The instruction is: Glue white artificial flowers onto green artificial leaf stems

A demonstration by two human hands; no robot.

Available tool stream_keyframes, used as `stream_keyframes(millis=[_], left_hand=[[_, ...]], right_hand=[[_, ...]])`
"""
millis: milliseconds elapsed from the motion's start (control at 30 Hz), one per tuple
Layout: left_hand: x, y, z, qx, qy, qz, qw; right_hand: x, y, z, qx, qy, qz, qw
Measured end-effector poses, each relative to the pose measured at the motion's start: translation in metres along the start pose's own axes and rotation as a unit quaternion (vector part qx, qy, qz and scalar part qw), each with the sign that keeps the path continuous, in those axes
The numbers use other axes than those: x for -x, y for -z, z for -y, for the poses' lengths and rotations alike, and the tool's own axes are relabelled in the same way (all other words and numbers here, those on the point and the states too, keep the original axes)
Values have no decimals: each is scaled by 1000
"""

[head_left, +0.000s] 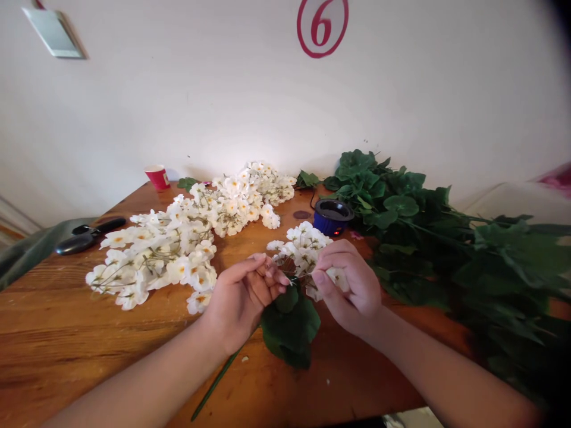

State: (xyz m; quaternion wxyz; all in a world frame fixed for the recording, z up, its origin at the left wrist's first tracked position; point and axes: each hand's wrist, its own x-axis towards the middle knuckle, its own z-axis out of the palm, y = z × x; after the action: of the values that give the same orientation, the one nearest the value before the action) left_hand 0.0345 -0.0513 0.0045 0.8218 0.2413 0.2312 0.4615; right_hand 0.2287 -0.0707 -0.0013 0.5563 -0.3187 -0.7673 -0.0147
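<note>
My left hand (241, 297) is closed, its fingertips pinching the stem of an artificial flower spray. White blossoms (306, 238) of this spray lie just beyond my fingers, and a large green leaf (292, 333) hangs below them. The green stem (215, 383) slants toward the table's front on the left. My right hand (350, 288) pinches the end of a thin whitish thread (305, 275), which runs across to the left fingertips. Whether it is wound round the stem is too small to tell.
Piles of white artificial flowers (165, 252) cover the table's left and back. Green leafy stems (401, 214) crowd the right side. Behind my right hand stands a blue pot (329, 224) with a red light. A red cup (157, 178) and a black-handled tool (78, 241) are at left.
</note>
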Motion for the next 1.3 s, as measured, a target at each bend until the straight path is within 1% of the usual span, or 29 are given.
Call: stream_keyframes(millis=[67,133,267,433,500,633,833,1067,1300], left_hand=[[-1,0,2,16,-8,10,1000],[0,0,3,25,-13,25,999],[1,-1,4,8,-10,38,999],[0,0,5,-14,-19,19,1000],[-2,2,6,-14,-18,13,1000],[-3,4,7,-26,-17,14,999],[-2,2,8,-25,-14,23,999],[0,2,8,-22,-15,32,999],[2,0,7,-27,-33,49,998]], right_hand=[[-1,0,2,-3,7,27,1000],[0,-2,4,-8,14,33,999],[3,-3,4,-25,9,-5,1000],[4,5,5,-56,35,-75,995],[4,10,7,-53,41,-78,995],[2,15,8,-26,63,-48,997],[-4,17,13,18,86,17,996],[-7,20,17,23,70,49,996],[-12,19,21,34,80,68,994]])
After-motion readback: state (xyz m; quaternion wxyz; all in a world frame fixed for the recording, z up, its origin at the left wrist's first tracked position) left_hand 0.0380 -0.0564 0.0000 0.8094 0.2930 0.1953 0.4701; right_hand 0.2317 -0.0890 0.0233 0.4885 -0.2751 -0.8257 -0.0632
